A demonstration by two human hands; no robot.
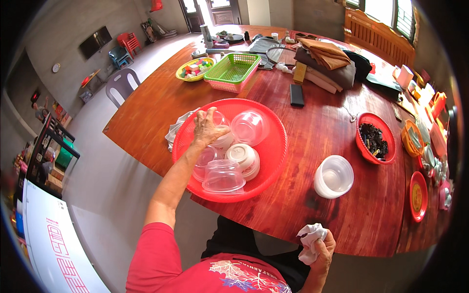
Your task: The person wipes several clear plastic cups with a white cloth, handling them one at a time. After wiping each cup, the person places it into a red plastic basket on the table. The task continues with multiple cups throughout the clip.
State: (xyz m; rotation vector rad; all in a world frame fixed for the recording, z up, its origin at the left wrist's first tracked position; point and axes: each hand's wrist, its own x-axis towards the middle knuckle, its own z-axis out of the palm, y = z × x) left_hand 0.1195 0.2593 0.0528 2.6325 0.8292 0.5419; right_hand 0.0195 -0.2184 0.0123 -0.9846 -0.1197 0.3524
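Note:
My left hand (207, 128) reaches into a big round red plastic basket (271, 161), its fingers and thumb curved around a clear plastic bowl (221, 118). Beside that hand, a white bowl is partly hidden. Other clear plastic bowls (250, 128) lie tipped in the basket, one of them on its side (223, 177) near the front. Upside-down white bowls (242, 155) are stacked there too. Below the table's near edge, my right hand (323, 251) clutches a crumpled white cloth (310, 239). A stack of clear tubs (334, 177) stands upright on the table beyond it.
The basket overhangs the wooden table's (293, 215) near left edge, with a pale cloth (179, 128) beside it. Farther back are a green basket (232, 68), a yellow bowl of colourful pieces (195, 69), a black phone (296, 95) and folded clothes (325, 63). Rightward sits a red basket of dark items (375, 138).

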